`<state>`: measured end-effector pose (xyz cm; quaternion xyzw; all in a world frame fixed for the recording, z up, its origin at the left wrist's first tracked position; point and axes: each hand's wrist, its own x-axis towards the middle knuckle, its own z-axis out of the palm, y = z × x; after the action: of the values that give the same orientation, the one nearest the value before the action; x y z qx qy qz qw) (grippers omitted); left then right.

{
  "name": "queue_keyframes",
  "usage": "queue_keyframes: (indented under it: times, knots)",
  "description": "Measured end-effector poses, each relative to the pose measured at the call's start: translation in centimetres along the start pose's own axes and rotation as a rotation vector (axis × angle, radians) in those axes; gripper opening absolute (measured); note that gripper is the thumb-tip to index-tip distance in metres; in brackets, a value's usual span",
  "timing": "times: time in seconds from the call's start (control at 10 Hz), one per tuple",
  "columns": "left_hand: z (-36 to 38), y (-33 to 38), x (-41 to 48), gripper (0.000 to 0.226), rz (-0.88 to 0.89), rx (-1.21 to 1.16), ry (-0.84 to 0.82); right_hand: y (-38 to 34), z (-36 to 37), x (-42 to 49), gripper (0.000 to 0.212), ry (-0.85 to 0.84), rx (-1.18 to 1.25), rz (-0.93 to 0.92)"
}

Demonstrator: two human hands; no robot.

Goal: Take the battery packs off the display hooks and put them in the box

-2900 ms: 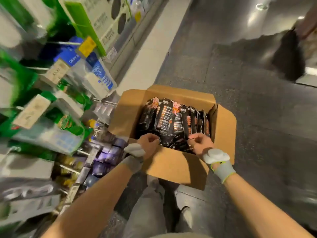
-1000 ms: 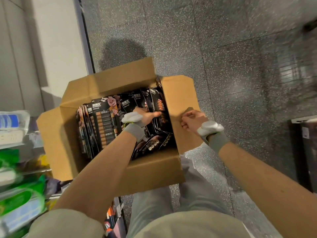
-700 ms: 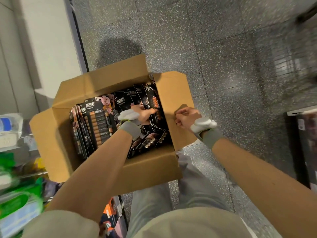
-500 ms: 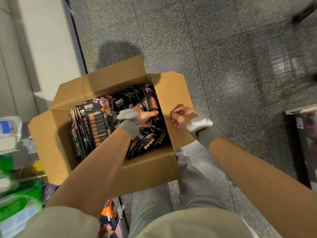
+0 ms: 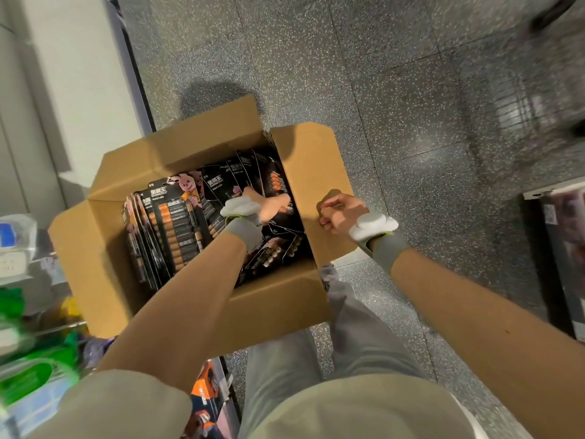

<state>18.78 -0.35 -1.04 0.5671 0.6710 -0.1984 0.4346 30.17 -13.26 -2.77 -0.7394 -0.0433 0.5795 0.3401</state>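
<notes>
The box point(image 5: 272, 307) stands open on the speckled floor point(image 5: 411, 115), flaps folded out. The left hand point(image 5: 269, 206) is down inside it, fingers point(image 5: 283, 200) stretched out and pressed together, lying flat on the packs point(image 5: 177, 229). Black and copper packs stand on edge in a row on the wrist side of those fingers. More lie under the fingers and beyond their tips, against the box wall there. A few loose ones lie below the wrist, near the front wall.

The right hand point(image 5: 340, 213) is over the outside flap, just past the left fingertips. Its fingers are curled tight into a fist with the knuckles toward the box. They seem to rest on the cardboard, though I cannot tell whether they pinch it.

Blurred green goods point(image 5: 34, 375) hang well behind the left elbow.
</notes>
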Motion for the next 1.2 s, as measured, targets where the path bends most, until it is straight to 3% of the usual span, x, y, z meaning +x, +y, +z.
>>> queue_keyframes:
  times: [0.1,0.2,0.4,0.5,0.6,0.7,0.8,0.9,1.0,1.1,1.2]
  knots:
    - [-0.3,-0.9,0.0,0.084,-0.009,-0.037,0.009,-0.1,0.2,0.0,0.010,0.007,0.022,0.021]
    - [-1.0,-2.4,0.6,0.073,-0.008,-0.253,-0.006,-0.8,0.9,-0.3,0.008,-0.010,-0.016,0.019]
    - [-3.2,-3.0,-1.7,0.057,-0.047,-0.331,0.031,-2.5,3.0,-0.9,0.013,-0.037,0.062,0.048]
    - [-5.1,-5.3,-3.8,0.095,0.038,-0.427,0.004,-4.2,5.1,-1.8,0.005,-0.052,0.002,-0.036]
    - [-5.3,-6.4,-4.3,0.053,0.061,-0.485,0.029,-4.8,6.4,-1.9,0.017,-0.068,-0.014,-0.051]
    - [-7.2,-9.3,-6.5,0.072,0.108,-0.665,0.091,-6.3,9.4,-3.4,0.043,-0.106,-0.345,-0.190]
    - [-8.7,-11.4,-8.9,0.031,0.140,-0.787,0.064,-7.6,11.7,-5.9,0.059,-0.196,-0.432,-0.270]
    - [-9.4,-14.4,-10.7,0.026,0.164,-0.871,0.150,-8.5,13.5,-9.1,0.047,-0.284,-0.491,-0.347]
    - [-10.8,-19.1,-14.0,0.051,0.179,-1.070,0.290,-8.7,17.2,-13.8,0.043,-0.430,-0.539,-0.477]
    - [-10.9,-23.0,-17.1,0.039,0.212,-1.223,0.321,-7.7,20.2,-17.0,0.050,-0.501,-0.591,-0.562]
    - [-10.6,-26.5,-20.9,0.052,0.207,-1.349,0.341,-6.5,22.5,-19.8,0.053,-0.599,-0.623,-0.540]
